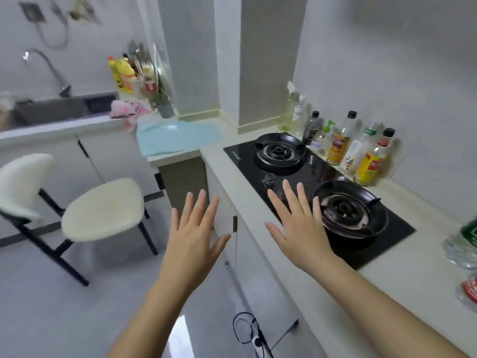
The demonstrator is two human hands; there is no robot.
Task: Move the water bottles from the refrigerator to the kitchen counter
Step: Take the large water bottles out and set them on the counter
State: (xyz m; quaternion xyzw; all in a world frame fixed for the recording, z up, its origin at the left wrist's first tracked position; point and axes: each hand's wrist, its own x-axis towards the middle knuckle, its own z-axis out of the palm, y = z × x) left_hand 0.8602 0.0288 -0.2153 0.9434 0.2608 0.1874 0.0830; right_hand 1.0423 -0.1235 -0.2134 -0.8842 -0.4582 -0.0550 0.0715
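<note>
Both my hands are held out flat with fingers spread and hold nothing. My left hand (196, 236) hovers over the floor beside the cabinet front. My right hand (296, 223) hovers above the front edge of the kitchen counter (402, 288), near the stove knobs. At the right edge of the view, two clear water bottles lie or stand on the counter, cut off by the frame: one with a green label (464, 244) and one with a red label (469, 290). No refrigerator is in view.
A black two-burner gas stove (304, 174) is set into the counter. Several oil and sauce bottles (343, 146) line the wall behind it. A white chair (100, 208) stands on the floor at left, a sink (51, 107) beyond it, and a blue cloth (175, 135) on the corner counter.
</note>
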